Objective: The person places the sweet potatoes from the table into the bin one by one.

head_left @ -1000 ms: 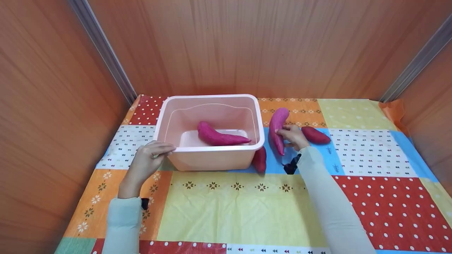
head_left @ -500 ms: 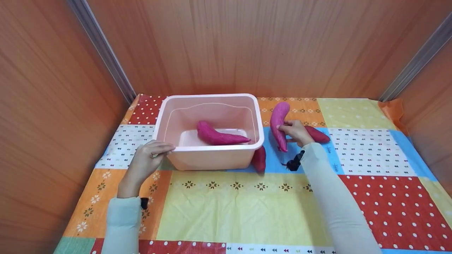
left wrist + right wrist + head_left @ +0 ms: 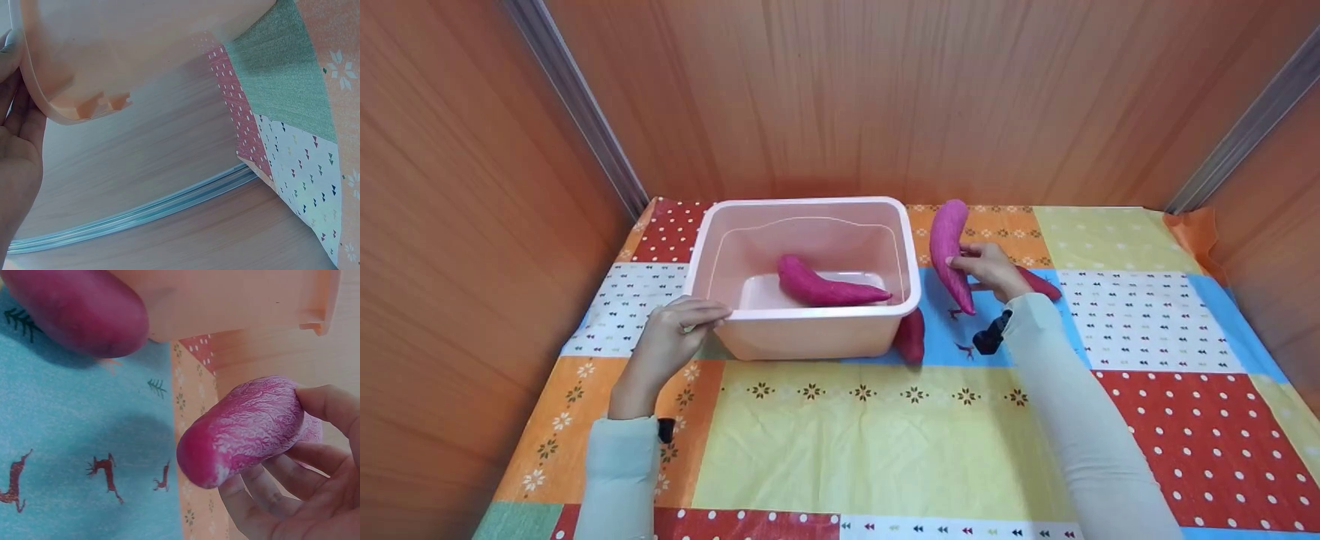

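In the head view my right hand (image 3: 991,271) pinches a long, curved pink sweet potato (image 3: 949,251) between thumb and fingers, to the right of a pale pink plastic tub (image 3: 810,337). The right wrist view shows this sweet potato (image 3: 247,427) raised over the cloth, its shadow below. My left hand (image 3: 671,334) grips the tub's near left corner by the rim; the left wrist view has the fingers (image 3: 11,62) at that edge. Inside the tub lies one magenta sweet potato (image 3: 825,289).
A dark red sweet potato (image 3: 911,337) lies against the tub's right side. Another red one (image 3: 1041,283) sits behind my right hand, partly hidden. A patchwork-print cloth (image 3: 855,442) covers the table. Wood-grain panels (image 3: 885,97) enclose the back and sides.
The right hand has lifted the pink sweet potato off the cloth, rising and shifting slightly away from me. My left hand stays on the tub's rim.
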A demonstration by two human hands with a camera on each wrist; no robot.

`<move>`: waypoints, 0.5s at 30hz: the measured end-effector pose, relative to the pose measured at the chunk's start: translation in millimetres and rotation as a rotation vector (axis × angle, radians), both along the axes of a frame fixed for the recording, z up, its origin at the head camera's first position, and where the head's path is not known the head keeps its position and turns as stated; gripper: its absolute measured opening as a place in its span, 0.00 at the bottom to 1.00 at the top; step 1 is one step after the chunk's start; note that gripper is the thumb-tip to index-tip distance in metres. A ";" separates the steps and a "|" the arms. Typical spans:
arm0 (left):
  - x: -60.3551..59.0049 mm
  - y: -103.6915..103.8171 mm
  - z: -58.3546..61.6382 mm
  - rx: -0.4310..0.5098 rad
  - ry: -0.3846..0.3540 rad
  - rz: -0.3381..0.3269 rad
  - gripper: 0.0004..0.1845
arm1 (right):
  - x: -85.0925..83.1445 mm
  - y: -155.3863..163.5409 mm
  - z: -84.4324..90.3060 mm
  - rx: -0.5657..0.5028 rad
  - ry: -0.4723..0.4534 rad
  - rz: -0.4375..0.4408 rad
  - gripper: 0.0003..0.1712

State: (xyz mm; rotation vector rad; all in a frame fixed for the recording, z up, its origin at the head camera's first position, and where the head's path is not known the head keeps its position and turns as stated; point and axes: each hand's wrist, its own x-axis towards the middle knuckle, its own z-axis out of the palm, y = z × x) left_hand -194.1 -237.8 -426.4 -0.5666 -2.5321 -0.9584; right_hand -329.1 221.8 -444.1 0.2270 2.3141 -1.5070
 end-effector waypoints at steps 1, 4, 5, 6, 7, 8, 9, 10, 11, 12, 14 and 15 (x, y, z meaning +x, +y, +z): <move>-0.1 0.2 0.0 0.001 -0.008 0.000 0.13 | 0.4 0.5 1.2 0.002 -0.003 0.005 0.36; -0.1 0.5 -0.6 -0.002 -0.028 -0.002 0.13 | 1.2 1.6 3.5 0.004 -0.004 0.006 0.37; 0.0 0.2 -1.0 -0.002 -0.032 -0.002 0.13 | 1.5 1.6 4.1 0.004 0.003 0.013 0.37; 0.1 -0.2 -1.5 -0.001 -0.035 -0.001 0.13 | 1.7 1.5 4.9 0.003 0.012 0.019 0.36; 0.2 -0.5 -1.9 0.000 -0.035 -0.002 0.13 | 1.6 1.3 5.7 0.003 0.021 0.023 0.36; 0.3 -0.8 -2.0 0.001 -0.028 -0.003 0.13 | 1.2 1.0 7.0 0.004 0.029 0.026 0.36; 0.3 -1.1 -2.2 0.001 -0.020 -0.003 0.13 | 1.0 0.5 8.4 0.007 0.036 0.030 0.36; 0.3 -1.3 -2.3 0.000 -0.008 -0.004 0.13 | 0.7 -0.1 10.0 0.011 0.040 0.033 0.36; 0.1 -1.3 -2.2 -0.001 0.003 -0.008 0.13 | 0.4 -0.4 12.0 0.015 0.043 0.032 0.37; -0.2 -1.3 -2.2 -0.001 0.014 -0.011 0.13 | -0.2 -0.7 13.8 0.017 0.039 0.026 0.37; -0.9 -1.0 -2.1 -0.003 0.030 -0.015 0.13 | -0.8 -1.2 17.5 0.020 0.031 0.018 0.38; -1.1 -0.9 -2.1 -0.001 0.030 -0.016 0.13 | -0.9 -1.4 19.0 0.020 0.031 0.015 0.38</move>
